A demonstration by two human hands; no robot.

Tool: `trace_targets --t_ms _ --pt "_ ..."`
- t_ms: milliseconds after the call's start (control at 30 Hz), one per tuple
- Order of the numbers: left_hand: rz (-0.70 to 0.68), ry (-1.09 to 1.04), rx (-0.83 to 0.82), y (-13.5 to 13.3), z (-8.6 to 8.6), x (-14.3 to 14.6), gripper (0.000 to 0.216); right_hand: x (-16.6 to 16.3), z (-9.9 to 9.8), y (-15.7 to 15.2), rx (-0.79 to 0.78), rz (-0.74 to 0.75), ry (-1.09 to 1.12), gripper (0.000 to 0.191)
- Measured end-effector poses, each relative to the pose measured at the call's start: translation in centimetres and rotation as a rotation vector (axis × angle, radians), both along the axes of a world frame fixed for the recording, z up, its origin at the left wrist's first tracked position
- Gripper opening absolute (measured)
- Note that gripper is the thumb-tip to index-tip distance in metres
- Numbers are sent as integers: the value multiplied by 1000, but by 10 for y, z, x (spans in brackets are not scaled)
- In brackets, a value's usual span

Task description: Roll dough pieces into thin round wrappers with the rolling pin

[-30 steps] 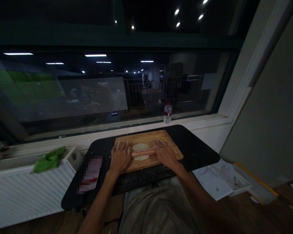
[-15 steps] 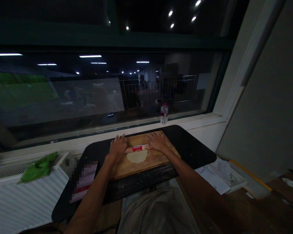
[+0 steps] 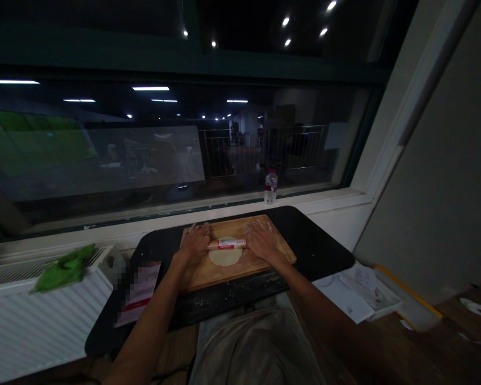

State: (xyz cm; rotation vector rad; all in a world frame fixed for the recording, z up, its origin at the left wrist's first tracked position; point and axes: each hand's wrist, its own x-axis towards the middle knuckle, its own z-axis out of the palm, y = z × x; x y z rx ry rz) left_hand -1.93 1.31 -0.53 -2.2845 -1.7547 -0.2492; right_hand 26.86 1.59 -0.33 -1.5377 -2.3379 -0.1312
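A rolling pin point(image 3: 226, 244) with a red and white label lies across a thin, pale round of dough point(image 3: 225, 258). The dough shows on both the near and far sides of the pin. My left hand point(image 3: 196, 238) is over the pin's left end, and my right hand point(image 3: 261, 239) covers the right end. The fingers of both hands reach forward past the pin, and the palms hide its tips. White flour marks the right fingers. Beneath everything is a wooden cutting board point(image 3: 196, 279) on a black table point(image 3: 316, 251).
Left of the board lies a pink and white packet point(image 3: 142, 294), partly pixelated. A green cloth point(image 3: 64, 268) rests on the white radiator point(image 3: 56, 321). On the windowsill stands a water bottle point(image 3: 270, 187). Papers and a white box point(image 3: 361, 294) sit low at the right.
The rolling pin has turned, so its label shows a different face, and it sits slightly nearer to me on the dough. Both hands have moved with it. The view has shifted a little.
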Motion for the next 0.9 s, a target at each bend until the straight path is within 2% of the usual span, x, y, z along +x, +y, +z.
trace_targets --t_ms 233,700,900 --pt "-24 86 0 -15 2 4 49 -2 4 -31 56 -36 15 51" --pt "-41 65 5 -17 3 7 49 -12 -10 -74 164 -96 85 58" --pt "-44 55 22 -16 3 9 44 -16 -17 -89 136 -134 79 57"
